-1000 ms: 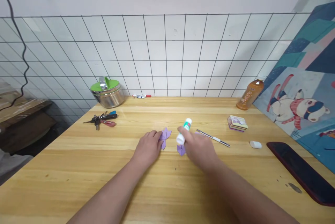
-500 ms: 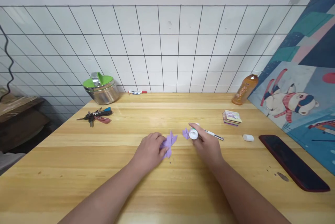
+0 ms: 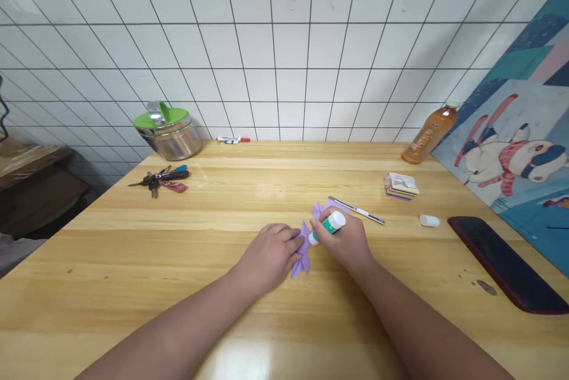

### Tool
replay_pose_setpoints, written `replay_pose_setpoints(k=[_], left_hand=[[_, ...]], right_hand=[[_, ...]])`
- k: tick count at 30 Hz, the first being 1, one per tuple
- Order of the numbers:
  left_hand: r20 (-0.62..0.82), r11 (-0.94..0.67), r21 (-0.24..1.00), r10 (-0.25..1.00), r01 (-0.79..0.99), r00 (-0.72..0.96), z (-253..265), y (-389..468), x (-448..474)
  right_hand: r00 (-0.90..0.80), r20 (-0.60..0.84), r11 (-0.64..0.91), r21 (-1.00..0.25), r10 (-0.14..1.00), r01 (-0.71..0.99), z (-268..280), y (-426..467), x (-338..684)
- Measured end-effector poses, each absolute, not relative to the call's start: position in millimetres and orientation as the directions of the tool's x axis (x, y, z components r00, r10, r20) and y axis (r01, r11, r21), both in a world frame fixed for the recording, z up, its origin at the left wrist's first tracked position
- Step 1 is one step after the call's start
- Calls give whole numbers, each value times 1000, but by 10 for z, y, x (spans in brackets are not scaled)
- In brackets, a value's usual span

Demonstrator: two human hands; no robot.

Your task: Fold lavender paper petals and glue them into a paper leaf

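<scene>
My right hand (image 3: 349,240) is closed around a green and white glue stick (image 3: 332,223), tilted with its lower end touching a purple folded paper piece (image 3: 303,264). My left hand (image 3: 273,255) holds that piece against the table, its fingers bent over the left side and hiding part of it. Pointed flaps of the paper stick out above and below the fingertips. Just behind my right hand lies a second purple folded paper (image 3: 317,210), partly covered by the hand. A silver and white pen (image 3: 358,210) rests across its far edge.
A white cap (image 3: 429,221), a phone (image 3: 507,264) and a small stack of paper (image 3: 401,186) lie on the right. Farther back stands a drink bottle (image 3: 430,134). Keys (image 3: 162,179), a green-lidded steel pot (image 3: 166,134) and markers (image 3: 233,140) are at the back left.
The glue stick has swung down and left, and now touches the paper under my left hand. That hand and its paper have shifted slightly right. The view has tipped downward.
</scene>
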State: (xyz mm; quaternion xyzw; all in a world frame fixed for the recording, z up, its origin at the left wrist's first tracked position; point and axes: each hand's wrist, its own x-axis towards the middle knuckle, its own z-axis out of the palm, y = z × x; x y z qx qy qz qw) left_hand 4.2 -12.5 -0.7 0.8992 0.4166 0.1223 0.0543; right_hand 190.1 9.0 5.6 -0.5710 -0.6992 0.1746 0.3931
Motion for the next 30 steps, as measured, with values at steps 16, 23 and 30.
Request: replay_pose_setpoints(k=[16,23,30], left_hand=[[146,-651,158,759,743,634,29,-197,136],[161,-669,50,738,741,655,-54,-208,152],[159,-676,35,730,736,664,-59,-208,152]], right_hand=[[-174,377,306,-324,910,895,-5,56,1856],[-202,347,303,-269,916,914,-6,62,1833],[-202,370,306,-247,907,920,-36,107,1845]])
